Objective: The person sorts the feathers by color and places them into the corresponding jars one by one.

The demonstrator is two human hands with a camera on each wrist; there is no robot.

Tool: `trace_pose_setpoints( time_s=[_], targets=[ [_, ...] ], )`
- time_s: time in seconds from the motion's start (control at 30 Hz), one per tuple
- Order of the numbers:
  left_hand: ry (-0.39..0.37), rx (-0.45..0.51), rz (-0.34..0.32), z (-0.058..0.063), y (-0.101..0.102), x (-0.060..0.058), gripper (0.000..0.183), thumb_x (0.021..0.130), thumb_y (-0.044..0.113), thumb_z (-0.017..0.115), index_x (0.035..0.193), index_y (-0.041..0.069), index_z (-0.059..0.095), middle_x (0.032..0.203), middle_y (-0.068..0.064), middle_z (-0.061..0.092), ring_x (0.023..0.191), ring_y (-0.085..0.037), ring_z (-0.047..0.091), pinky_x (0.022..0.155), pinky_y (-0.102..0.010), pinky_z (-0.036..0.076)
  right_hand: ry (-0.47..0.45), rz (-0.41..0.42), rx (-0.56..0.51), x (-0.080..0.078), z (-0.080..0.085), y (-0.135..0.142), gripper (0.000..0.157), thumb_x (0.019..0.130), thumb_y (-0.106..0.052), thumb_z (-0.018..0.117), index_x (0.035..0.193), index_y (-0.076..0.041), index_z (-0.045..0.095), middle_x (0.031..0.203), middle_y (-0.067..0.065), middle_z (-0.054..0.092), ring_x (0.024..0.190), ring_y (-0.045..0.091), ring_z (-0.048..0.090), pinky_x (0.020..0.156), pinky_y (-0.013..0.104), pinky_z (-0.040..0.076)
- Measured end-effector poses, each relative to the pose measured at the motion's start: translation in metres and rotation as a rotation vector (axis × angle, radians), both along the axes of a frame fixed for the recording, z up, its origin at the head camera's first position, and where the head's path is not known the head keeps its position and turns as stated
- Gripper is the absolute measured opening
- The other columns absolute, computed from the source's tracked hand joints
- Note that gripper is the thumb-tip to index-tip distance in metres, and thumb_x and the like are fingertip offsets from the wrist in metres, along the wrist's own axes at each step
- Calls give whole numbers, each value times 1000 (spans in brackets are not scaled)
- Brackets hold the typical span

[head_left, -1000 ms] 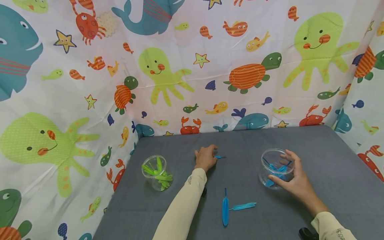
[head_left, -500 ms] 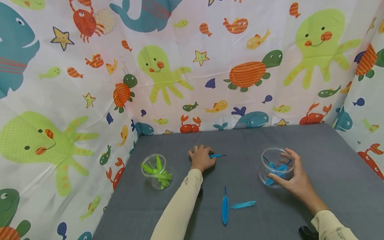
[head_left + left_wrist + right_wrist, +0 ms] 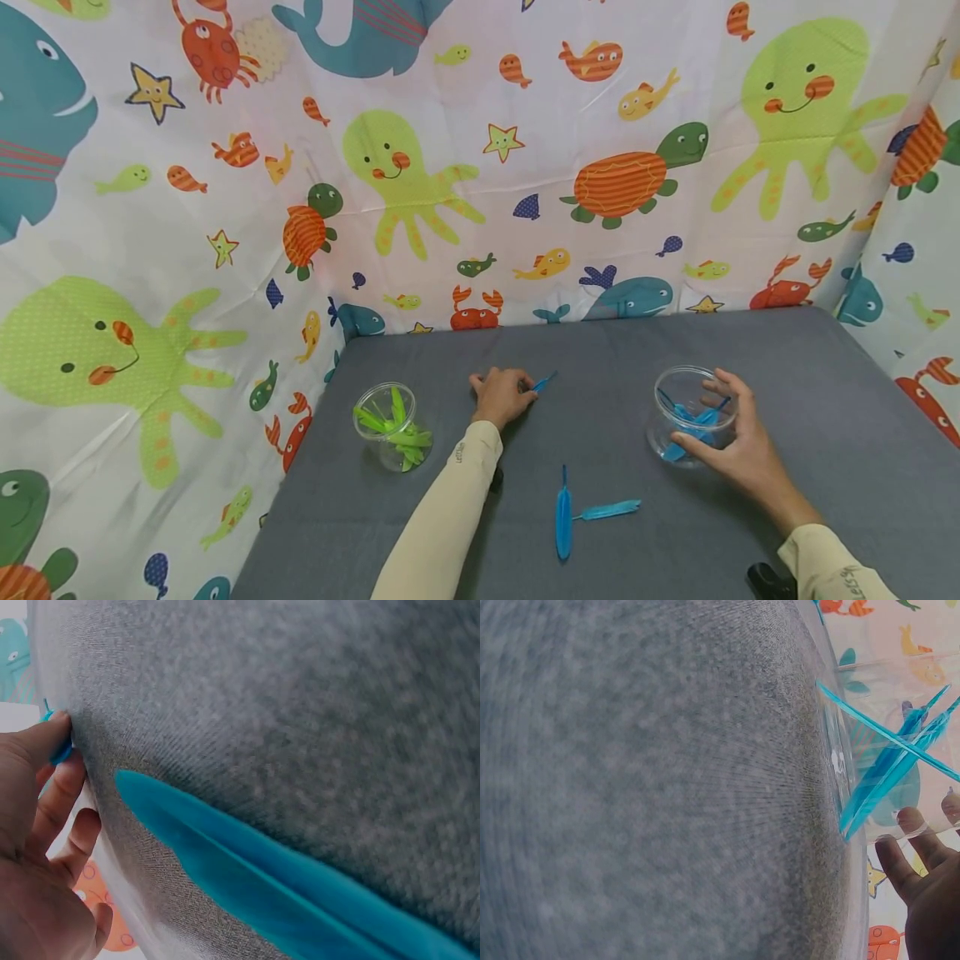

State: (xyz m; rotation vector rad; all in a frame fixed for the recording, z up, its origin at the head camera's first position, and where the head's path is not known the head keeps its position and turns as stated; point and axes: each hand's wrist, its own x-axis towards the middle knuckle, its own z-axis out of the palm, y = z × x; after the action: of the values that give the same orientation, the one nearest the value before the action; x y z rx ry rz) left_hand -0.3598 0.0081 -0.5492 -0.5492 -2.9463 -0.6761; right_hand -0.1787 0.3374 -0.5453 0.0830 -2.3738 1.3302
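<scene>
My left hand (image 3: 501, 398) is over the far middle of the table, pinching a blue feather (image 3: 543, 382) between thumb and index finger. In the left wrist view the held feather (image 3: 60, 750) shows only partly, at the fingertips. My right hand (image 3: 752, 454) grips the side of a clear jar (image 3: 657, 440) on the right, thumb in front and fingers around the far side. Several blue feathers (image 3: 696, 423) are inside it. Two more blue feathers lie on the cloth in front: one lengthwise (image 3: 563, 525), the other crosswise (image 3: 611, 510).
A second clear jar (image 3: 375, 454), with several green feathers (image 3: 408, 439) inside, stands at the left. Grey cloth covers the table (image 3: 600, 358). A curtain (image 3: 450, 192) printed with sea animals hangs behind and along both sides.
The left hand has shifted slightly left and its fingers have drawn together on the blue feather, whose free end now tilts up. The right hand and its jar have stayed put.
</scene>
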Motion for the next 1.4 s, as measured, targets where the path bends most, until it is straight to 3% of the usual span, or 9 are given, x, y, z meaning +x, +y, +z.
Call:
trace_pose_setpoints(
  time_s=[0.17,0.33,0.57,0.83,1.23,1.4],
  targets=[
    [-89,128,-25,1,-7,0,10,87,27,82,95,22,80,71,6,67,95,-19,57,99,-57,21,0,5,-5,-1,0,0,119,74,-11,91,161,-32,13,152,23,43,118,-23,37,97,84,31],
    [-135,241,-59,1,-14,2,11,89,24,81,99,21,79,72,7,68,96,-16,58,102,-56,16,2,3,-8,0,0,0,119,74,-11,91,161,-32,13,152,23,42,118,-23,37,98,84,30],
    [-154,301,-64,3,-14,3,13,91,27,79,102,23,75,72,10,71,78,-7,62,106,-58,17,2,8,-11,0,1,-1,118,75,-11,91,162,-31,13,151,24,42,118,-23,37,97,84,30],
    [-138,336,-52,7,-2,4,9,94,28,75,101,25,69,70,11,66,70,-4,59,106,-54,18,-6,10,-8,0,1,-1,118,75,-12,91,161,-32,12,152,24,42,117,-23,36,97,84,30],
    [-151,437,-162,33,24,19,10,100,27,67,103,21,60,84,0,77,74,-1,61,100,-48,15,19,12,-6,0,0,-1,119,73,-10,92,161,-30,14,150,23,43,118,-21,39,98,83,30],
    [-132,474,-232,49,39,28,11,101,29,65,102,22,57,84,7,77,83,2,62,95,-44,14,15,5,-1,0,0,-2,120,74,-10,92,162,-30,13,150,22,44,118,-21,39,97,82,32]
  ],
)
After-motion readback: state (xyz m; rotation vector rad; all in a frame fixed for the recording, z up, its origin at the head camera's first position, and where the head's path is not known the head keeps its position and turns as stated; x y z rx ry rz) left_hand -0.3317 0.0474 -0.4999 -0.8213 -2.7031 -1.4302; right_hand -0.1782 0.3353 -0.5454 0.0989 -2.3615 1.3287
